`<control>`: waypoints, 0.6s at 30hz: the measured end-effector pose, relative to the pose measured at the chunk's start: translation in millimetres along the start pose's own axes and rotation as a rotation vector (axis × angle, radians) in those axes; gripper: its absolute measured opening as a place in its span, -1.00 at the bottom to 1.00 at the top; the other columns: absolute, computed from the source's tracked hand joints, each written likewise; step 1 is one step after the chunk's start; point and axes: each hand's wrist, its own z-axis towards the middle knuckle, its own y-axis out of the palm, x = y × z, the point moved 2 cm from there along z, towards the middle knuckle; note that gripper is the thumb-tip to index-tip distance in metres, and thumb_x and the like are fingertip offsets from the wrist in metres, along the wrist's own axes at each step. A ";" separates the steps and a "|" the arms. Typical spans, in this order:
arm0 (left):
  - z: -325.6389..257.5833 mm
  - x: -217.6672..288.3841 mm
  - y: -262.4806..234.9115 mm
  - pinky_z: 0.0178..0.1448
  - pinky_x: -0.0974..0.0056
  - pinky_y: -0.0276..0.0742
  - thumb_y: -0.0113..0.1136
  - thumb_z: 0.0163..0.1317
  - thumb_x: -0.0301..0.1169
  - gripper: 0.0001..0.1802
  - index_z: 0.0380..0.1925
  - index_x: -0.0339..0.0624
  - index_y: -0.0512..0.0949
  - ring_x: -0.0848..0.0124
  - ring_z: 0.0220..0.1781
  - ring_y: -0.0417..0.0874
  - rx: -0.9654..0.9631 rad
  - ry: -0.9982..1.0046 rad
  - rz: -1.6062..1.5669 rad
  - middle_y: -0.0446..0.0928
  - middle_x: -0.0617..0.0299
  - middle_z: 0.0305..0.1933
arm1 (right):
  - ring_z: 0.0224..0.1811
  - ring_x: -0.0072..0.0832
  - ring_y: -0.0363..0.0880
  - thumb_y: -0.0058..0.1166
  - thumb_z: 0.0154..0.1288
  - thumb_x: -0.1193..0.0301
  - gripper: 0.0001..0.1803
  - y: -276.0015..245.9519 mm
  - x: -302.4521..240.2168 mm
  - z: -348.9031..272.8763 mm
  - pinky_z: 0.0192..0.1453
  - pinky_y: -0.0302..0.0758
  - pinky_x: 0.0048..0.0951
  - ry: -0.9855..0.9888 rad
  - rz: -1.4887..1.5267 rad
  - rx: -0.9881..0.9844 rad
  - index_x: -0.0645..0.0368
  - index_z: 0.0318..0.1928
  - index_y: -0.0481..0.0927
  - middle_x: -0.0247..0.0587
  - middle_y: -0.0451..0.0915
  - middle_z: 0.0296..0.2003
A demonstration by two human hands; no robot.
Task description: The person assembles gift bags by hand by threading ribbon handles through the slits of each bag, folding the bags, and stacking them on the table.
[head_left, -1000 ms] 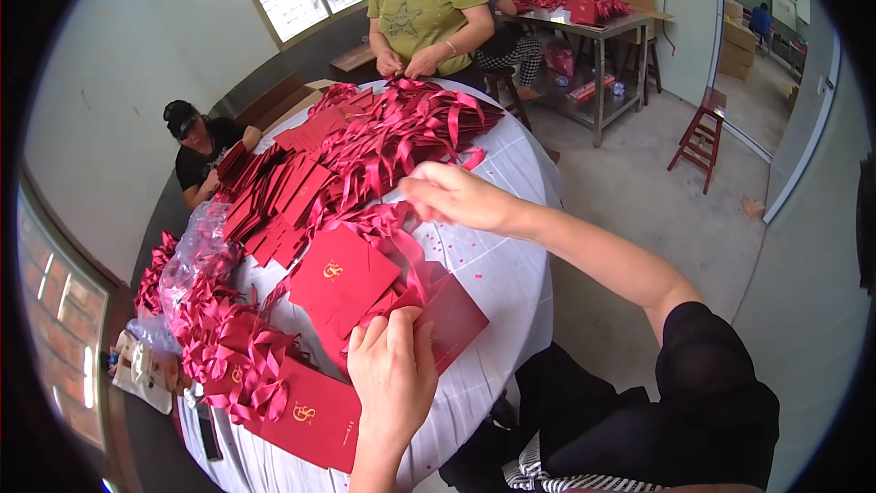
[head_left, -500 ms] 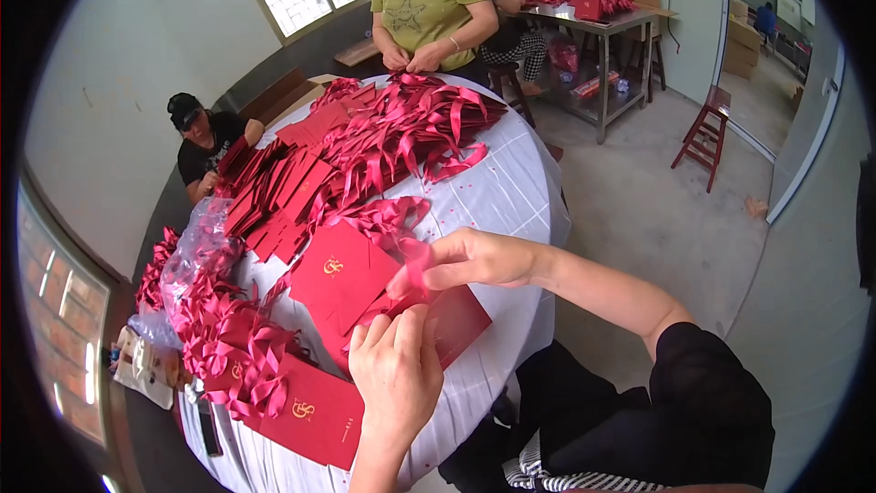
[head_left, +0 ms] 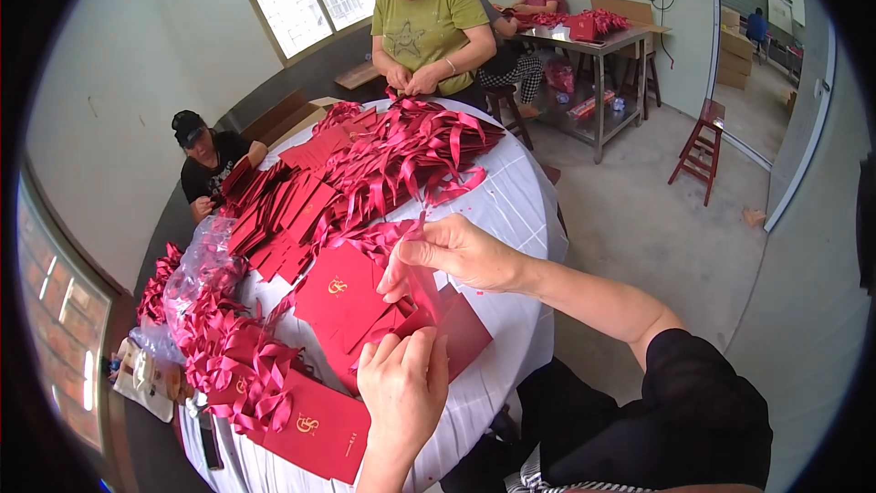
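My right hand [head_left: 456, 256] is closed in a pinch on a glossy red ribbon [head_left: 422, 290], which stretches down toward my left hand [head_left: 403, 391]. The left hand's fingers are curled at the edge of a flat red paper bag [head_left: 467, 336]; its fingertips are partly hidden, and the ribbon seems to meet the bag there. Under and beside both hands lies a loose stack of red paper bags [head_left: 333, 297], the top one bearing a gold emblem. Closer to me, another red bag [head_left: 315, 429] with a gold emblem lies flat.
Ribboned red bags [head_left: 392, 141] cover the far side of the round white-clothed table [head_left: 525, 196]. Bunched ribbons [head_left: 233, 347] and clear plastic [head_left: 196, 260] lie left. Two people work across the table; others sit at a metal table [head_left: 598, 47]. A wooden stool [head_left: 701, 151] stands right.
My right hand has risen slightly, drawing the ribbon up into a longer, straighter strip. My left hand stays at the bag's edge, a little lower in view. The whole view has shifted slightly.
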 end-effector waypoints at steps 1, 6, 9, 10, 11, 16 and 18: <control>0.1 0.3 0.3 -0.41 0.25 0.20 0.26 0.08 -0.47 -0.91 -0.46 -0.18 0.52 0.34 -0.60 0.38 0.004 0.001 -0.002 0.40 0.27 -0.68 | -0.21 -0.40 0.66 -0.20 0.50 0.28 -0.59 0.3 0.4 -0.2 -0.01 0.56 -0.39 0.002 -0.011 -0.008 0.37 -0.25 0.61 -0.10 0.65 -0.29; 0.3 2.8 1.6 -0.45 0.26 0.18 0.29 0.03 -0.49 -0.86 -0.56 -0.16 0.49 0.37 -0.62 0.37 0.048 0.011 -0.006 0.39 0.29 -0.70 | -0.28 -0.41 0.67 -0.25 0.52 0.22 -0.53 3.2 0.0 -2.4 -0.08 0.57 -0.41 0.039 -0.005 0.067 0.36 -0.30 0.58 -0.09 0.64 -0.35; -0.4 3.2 1.2 -0.46 0.26 0.18 0.31 0.02 -0.49 -0.84 -0.59 -0.15 0.48 0.38 -0.63 0.36 0.056 0.015 0.002 0.38 0.30 -0.71 | -0.31 -0.41 0.67 -0.29 0.53 0.19 -0.50 3.9 0.5 -2.4 -0.13 0.57 -0.43 0.040 0.027 0.107 0.34 -0.34 0.56 -0.08 0.63 -0.37; 0.2 3.8 1.8 -0.46 0.26 0.18 0.31 0.02 -0.49 -0.84 -0.59 -0.15 0.48 0.38 -0.63 0.36 0.059 0.015 0.001 0.38 0.30 -0.71 | -0.33 -0.41 0.67 -0.31 0.54 0.18 -0.49 3.5 0.6 -2.3 -0.16 0.57 -0.45 0.038 0.050 0.121 0.33 -0.36 0.55 -0.08 0.63 -0.38; 0.3 4.4 2.2 -0.46 0.27 0.18 0.31 0.02 -0.48 -0.83 -0.59 -0.14 0.47 0.38 -0.63 0.36 0.065 0.023 0.001 0.37 0.30 -0.71 | -0.33 -0.41 0.67 -0.31 0.54 0.18 -0.49 3.6 0.7 -2.7 -0.16 0.57 -0.45 0.039 0.048 0.123 0.33 -0.36 0.55 -0.08 0.63 -0.38; -0.2 3.7 2.3 -0.46 0.26 0.18 0.32 0.02 -0.46 -0.80 -0.62 -0.13 0.46 0.37 -0.64 0.36 0.067 0.025 0.020 0.35 0.30 -0.72 | -0.34 -0.41 0.66 -0.34 0.54 0.17 -0.48 8.9 4.7 -2.7 -0.17 0.60 -0.42 -0.013 0.073 0.212 0.33 -0.35 0.52 -0.09 0.61 -0.39; -0.4 3.7 2.8 -0.46 0.26 0.18 0.33 0.02 -0.46 -0.80 -0.62 -0.12 0.45 0.36 -0.64 0.35 0.040 0.018 0.023 0.34 0.29 -0.73 | -0.31 -0.40 0.65 -0.34 0.54 0.18 -0.49 6.1 6.8 -3.1 -0.16 0.62 -0.39 -0.009 0.095 0.224 0.34 -0.33 0.52 -0.09 0.60 -0.38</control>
